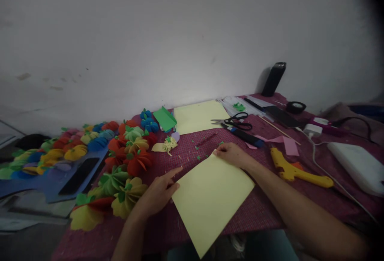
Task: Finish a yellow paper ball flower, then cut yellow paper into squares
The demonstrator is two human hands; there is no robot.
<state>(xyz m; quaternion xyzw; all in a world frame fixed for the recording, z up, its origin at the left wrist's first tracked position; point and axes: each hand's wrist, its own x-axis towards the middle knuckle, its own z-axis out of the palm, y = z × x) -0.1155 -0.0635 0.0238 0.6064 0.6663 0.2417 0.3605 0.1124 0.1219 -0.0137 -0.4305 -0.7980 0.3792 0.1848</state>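
In the head view, a pale yellow sheet of paper (213, 201) is turned with one corner toward the person, at the front of the table (264, 217), its near corner reaching out past the edge. The right hand (232, 155) pinches the far corner between thumb and fingers, the forearm passing beside the sheet's right corner. The left hand (160, 193) is at the left corner, its thumb against the paper and its index finger stretched out; whether it also grips the sheet from beneath, I can't quite tell. Left of that hand, many colorful paper balls (138, 161) with green tops sit in a crowd, and a black phone (79, 175) lies among them. Beyond the hands are a crinkled yellow paper piece (170, 144), a folded green paper (165, 118) and a larger yellow sheet (201, 116) lying close to the wall (180, 33). Black-handled scissors (240, 121) lie with their blade tips over that larger sheet's edge, with a dark cutter (244, 136) just beside them. To the right are pink paper strips (290, 146), a yellow glue gun (300, 171), a white charger (313, 130) with a cable, and a white box (358, 167). A black bottle (273, 79) stands at the back, near a roll of tape (296, 107).
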